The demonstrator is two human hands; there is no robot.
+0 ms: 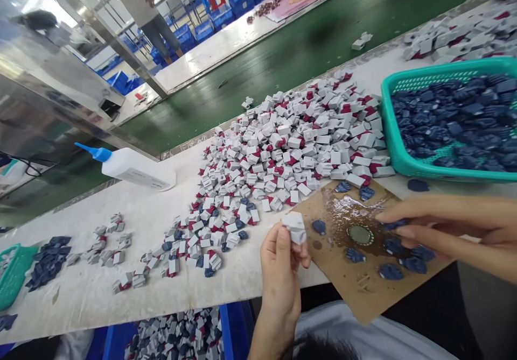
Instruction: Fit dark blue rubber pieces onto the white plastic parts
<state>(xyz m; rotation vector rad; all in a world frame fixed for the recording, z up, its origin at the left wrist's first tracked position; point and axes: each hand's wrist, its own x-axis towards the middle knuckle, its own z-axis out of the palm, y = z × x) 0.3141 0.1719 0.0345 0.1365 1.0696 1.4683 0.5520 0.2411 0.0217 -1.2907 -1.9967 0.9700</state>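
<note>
My left hand [280, 274] is closed around a light grey blocky plastic part [294, 227], held up just left of a brown cardboard sheet [363, 301]. Over the sheet's right side, my right hand [452, 228] pinches a small dark blue plastic piece [393, 224] between thumb and fingers. Several similar loose dark blue pieces [391, 272] lie on the cardboard, some below the right hand. Near the sheet's middle is a round metal-looking disc [361, 235], surrounded by a wet, shiny patch.
A large heap of grey and dark red parts [291, 139] covers the table behind. At right stands a green basket [448, 171] of dark blue pieces. A white bottle [139, 169] with blue nozzle stands left. A green conveyor belt [258, 85] runs behind; a blue bin [232, 330] sits below.
</note>
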